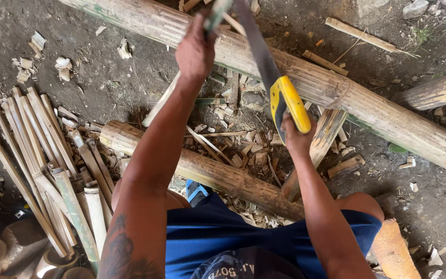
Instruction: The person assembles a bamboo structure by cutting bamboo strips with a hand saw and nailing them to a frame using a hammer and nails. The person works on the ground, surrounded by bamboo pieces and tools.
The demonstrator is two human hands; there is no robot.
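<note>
My right hand (296,137) grips the yellow handle of a hand saw (289,101); its dark blade runs up and left toward the top of the view. My left hand (196,51) is raised and closed around a thin greenish bamboo strip (216,14) close to the blade's far end. Both hands hover over a long thick bamboo pole (336,93) lying diagonally on the dirt ground. I sit low, knees apart, in blue shorts.
A shorter bamboo log (218,173) lies under my arms. A split bamboo piece (320,144) leans by the saw hand. A pile of split bamboo slats (47,160) lies at left. Chips and offcuts litter the ground. Another pole (437,90) enters from the right.
</note>
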